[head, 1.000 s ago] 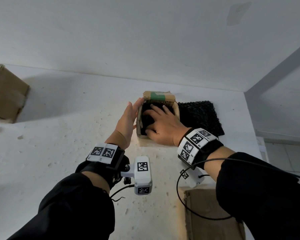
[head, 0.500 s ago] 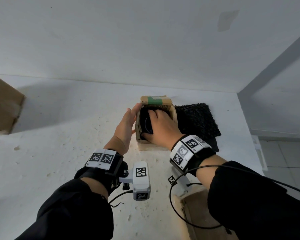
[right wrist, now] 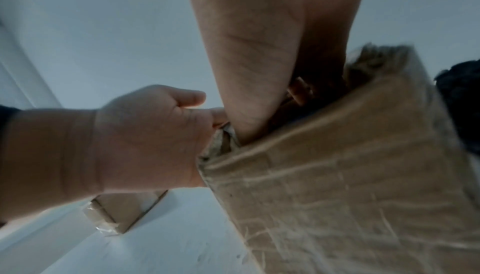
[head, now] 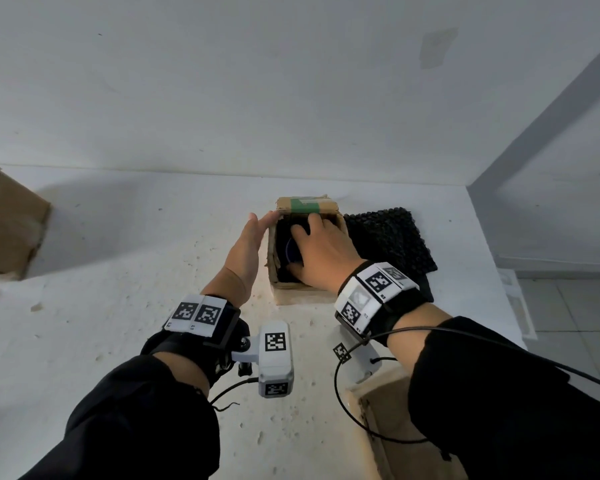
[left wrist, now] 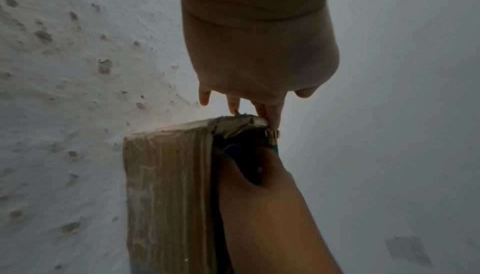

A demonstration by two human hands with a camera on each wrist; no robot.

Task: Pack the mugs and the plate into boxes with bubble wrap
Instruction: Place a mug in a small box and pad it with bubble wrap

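A small cardboard box [head: 305,205] with green tape on its far flap stands open in the middle of the white table. Inside sits a blue mug [head: 292,251], with black bubble wrap around it. My right hand [head: 323,251] reaches into the box, fingers and thumb curled around the mug. My left hand [head: 253,237] is flat with straight fingers against the outside of the box's left wall, fingertips [left wrist: 272,118] at the far corner. The left wrist view shows the box wall [left wrist: 166,186] and a bit of blue mug [left wrist: 232,148]. Most of the mug is hidden.
A sheet of black bubble wrap [head: 388,240] lies just right of the box. A larger cardboard box [head: 7,226] sits at the far left by the wall. Another cardboard box [head: 388,410] lies at the near edge under my right arm. The table ends at the right.
My right hand has gone deeper into the box, its fingers moving from spread over the top to curled round the mug. The left hand has stayed against the box wall.
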